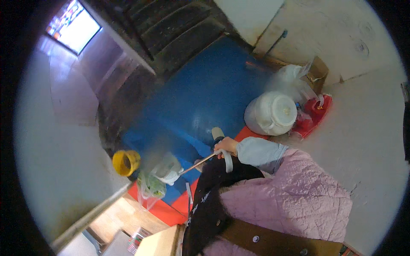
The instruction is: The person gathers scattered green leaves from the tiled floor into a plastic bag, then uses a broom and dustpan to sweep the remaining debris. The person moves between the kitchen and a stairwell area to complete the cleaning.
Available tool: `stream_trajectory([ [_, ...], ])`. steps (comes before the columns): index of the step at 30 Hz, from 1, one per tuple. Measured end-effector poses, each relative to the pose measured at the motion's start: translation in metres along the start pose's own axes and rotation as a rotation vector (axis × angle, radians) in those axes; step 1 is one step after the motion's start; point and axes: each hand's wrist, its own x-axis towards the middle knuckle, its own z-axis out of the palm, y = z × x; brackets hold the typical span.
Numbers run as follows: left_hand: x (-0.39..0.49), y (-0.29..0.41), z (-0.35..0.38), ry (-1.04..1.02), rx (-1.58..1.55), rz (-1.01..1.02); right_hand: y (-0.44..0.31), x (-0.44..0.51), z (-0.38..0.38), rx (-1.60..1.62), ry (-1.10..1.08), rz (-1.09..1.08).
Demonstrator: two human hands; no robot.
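Note:
My right hand (pixel 226 146), in a light blue cuff, is closed around the upper end of a thin rod (pixel 198 164). A white curved piece (pixel 228 161) hangs at the hand, like a hooked handle. The rod slants down to a whitish object (pixel 169 176) whose kind is blurred. Beside that lies a clear plastic bag (pixel 150 188) with something green inside. Just past my hand a pale rounded shoe tip (pixel 217 132) shows on the blue floor mat (pixel 205 92). My left hand is out of view.
A white lidded plastic drum (pixel 270 113) stands at the right, next to a red bag (pixel 315 113) and a cardboard box (pixel 318 72). A yellow bucket (pixel 126 163) is at the left. Dark stairs (pixel 176 28) rise beyond the mat. Red matting (pixel 174 212) borders a doorway.

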Motion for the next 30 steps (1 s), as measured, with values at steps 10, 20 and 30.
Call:
stream_trajectory([
  [10,-0.036,0.242,0.144,-0.196,0.242,0.374,-0.054,0.008,-0.155,-0.075,0.381,-0.271],
  [20,-0.068,0.425,0.245,-0.386,0.518,0.646,-0.113,0.017,-0.304,-0.023,0.779,-0.300],
  [30,-0.099,0.642,0.396,-0.697,0.704,1.026,-0.152,0.065,-0.441,-0.110,1.155,-0.183],
])
